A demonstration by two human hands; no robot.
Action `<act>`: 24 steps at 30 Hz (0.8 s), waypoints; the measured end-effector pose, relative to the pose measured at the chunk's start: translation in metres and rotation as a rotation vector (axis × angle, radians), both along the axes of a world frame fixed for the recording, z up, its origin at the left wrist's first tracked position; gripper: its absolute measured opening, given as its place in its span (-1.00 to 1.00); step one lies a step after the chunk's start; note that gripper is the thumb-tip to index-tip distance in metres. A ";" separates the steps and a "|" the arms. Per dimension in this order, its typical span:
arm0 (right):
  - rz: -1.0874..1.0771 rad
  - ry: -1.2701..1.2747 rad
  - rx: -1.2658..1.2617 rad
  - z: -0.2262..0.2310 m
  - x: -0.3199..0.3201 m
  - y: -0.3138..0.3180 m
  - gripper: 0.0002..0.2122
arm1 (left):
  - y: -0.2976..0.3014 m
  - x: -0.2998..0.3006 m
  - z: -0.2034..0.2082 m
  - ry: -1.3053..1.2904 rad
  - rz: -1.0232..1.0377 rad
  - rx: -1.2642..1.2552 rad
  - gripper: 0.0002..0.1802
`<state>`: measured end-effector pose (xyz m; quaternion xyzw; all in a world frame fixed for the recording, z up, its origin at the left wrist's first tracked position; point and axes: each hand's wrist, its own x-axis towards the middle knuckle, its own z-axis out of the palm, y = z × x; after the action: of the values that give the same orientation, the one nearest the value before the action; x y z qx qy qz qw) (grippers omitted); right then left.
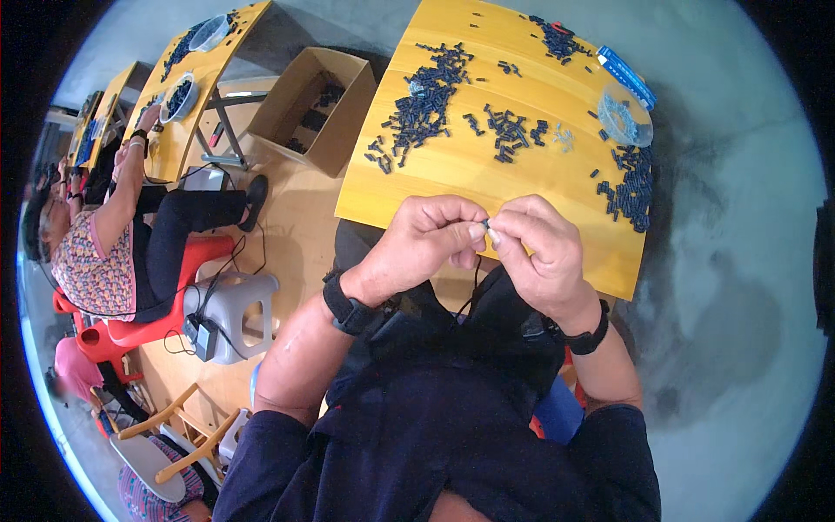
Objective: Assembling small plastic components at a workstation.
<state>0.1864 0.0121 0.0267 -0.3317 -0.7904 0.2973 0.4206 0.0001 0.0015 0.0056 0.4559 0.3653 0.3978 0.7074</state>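
Above the near edge of a yellow table (pixel 391 187), my hands meet fingertip to fingertip. My left hand (pixel 426 242) pinches a tiny dark piece (pixel 486 224) between thumb and forefinger. The fingers of my right hand (pixel 541 252) are closed on the same piece from the other side; most of it is hidden, so its exact kind does not show. Beyond my hands lies a small group of short black cylindrical parts (pixel 513 130), with a few small clear pieces (pixel 564 137) beside it. Larger piles of black parts spread at the left (pixel 426 103) and right (pixel 631 187).
A clear plastic tub (pixel 639 132) with small clear pieces and a blue-and-white box (pixel 626 76) stand at the table's right edge. Another black pile (pixel 559 42) lies far back. Left of the table are a cardboard box (pixel 287 100), a grey stool (pixel 228 317) and a seated person (pixel 104 252).
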 end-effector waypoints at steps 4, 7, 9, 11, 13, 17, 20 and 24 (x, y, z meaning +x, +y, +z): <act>0.062 0.073 -0.384 -0.006 0.006 0.010 -0.93 | 0.000 -0.002 -0.005 -0.010 0.009 -0.039 -0.87; -0.233 0.041 -0.748 -0.038 0.006 0.045 -0.93 | 0.001 -0.002 -0.007 0.003 0.027 -0.045 -0.87; -0.281 -0.139 -0.445 -0.072 0.022 0.070 -0.92 | 0.003 0.000 -0.007 0.007 0.025 -0.035 -0.87; -0.309 -0.310 -0.146 -0.095 0.029 0.086 -0.91 | 0.001 -0.002 -0.011 -0.018 0.023 -0.052 -0.86; -0.373 -0.328 -0.247 -0.102 0.029 0.093 -0.91 | 0.001 -0.005 -0.013 -0.014 0.024 -0.051 -0.86; -0.343 -0.433 -0.149 -0.105 0.021 0.100 -0.90 | 0.003 -0.006 -0.016 -0.014 0.036 -0.059 -0.87; -0.315 -0.552 -0.125 -0.106 0.016 0.105 -0.90 | 0.004 -0.004 -0.017 0.030 0.029 -0.061 -0.87; -0.292 -0.573 -0.069 -0.108 0.016 0.107 -0.91 | 0.004 -0.004 -0.021 0.023 0.024 -0.057 -0.86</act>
<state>0.2024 0.1196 -0.0808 -0.5260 -0.8101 0.1551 0.2077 -0.0039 0.0053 -0.0151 0.4356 0.3900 0.3904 0.7112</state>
